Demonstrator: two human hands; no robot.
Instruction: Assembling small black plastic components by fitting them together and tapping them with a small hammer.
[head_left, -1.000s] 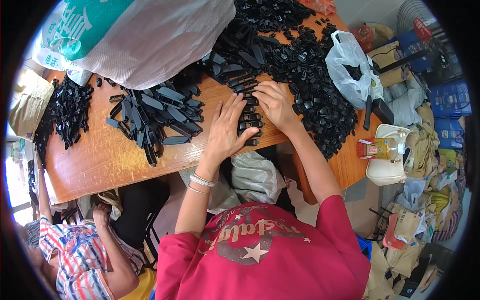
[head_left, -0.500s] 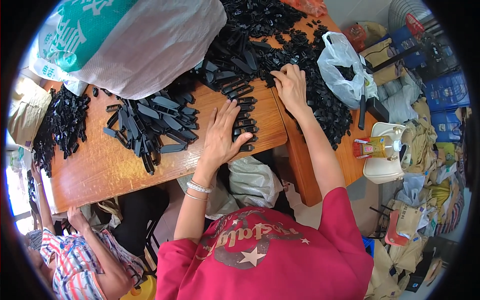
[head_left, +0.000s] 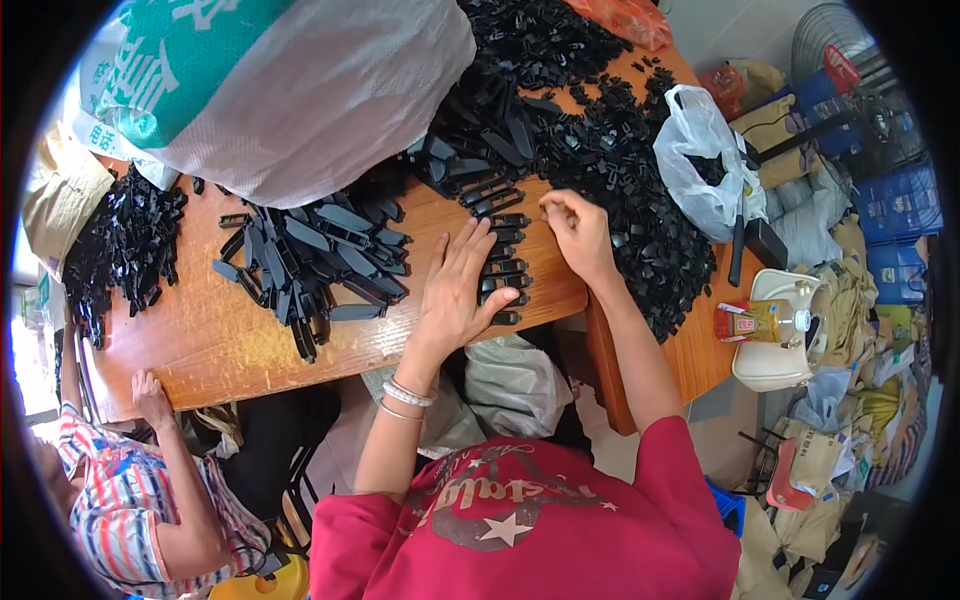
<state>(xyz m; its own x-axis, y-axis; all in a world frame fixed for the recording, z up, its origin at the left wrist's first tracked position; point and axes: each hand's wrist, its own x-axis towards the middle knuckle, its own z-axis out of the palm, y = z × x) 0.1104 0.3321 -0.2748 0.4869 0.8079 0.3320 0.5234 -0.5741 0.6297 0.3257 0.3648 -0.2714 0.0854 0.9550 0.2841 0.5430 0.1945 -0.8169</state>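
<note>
At the far left, a second person in a striped shirt rests a hand (head_left: 150,392) on the table (head_left: 200,345) edge. A heap of small black parts (head_left: 120,245) lies at the table's left end, and a large white and green woven sack (head_left: 280,90) sits behind it. Right of this heap, long black plastic strips (head_left: 315,260) lie loosely fanned on the wood. The left hand (head_left: 455,295) lies flat, fingers spread wide, holding nothing, pressed over a neat row of black clips (head_left: 505,255) near the front edge. Just beside it, the right hand (head_left: 578,232) is narrowed, fingertips pinched at the top of that row; whether it grips a clip cannot be told. Further right lie a broad pile of loose black pieces (head_left: 640,190) and a white plastic bag (head_left: 700,165).
</note>
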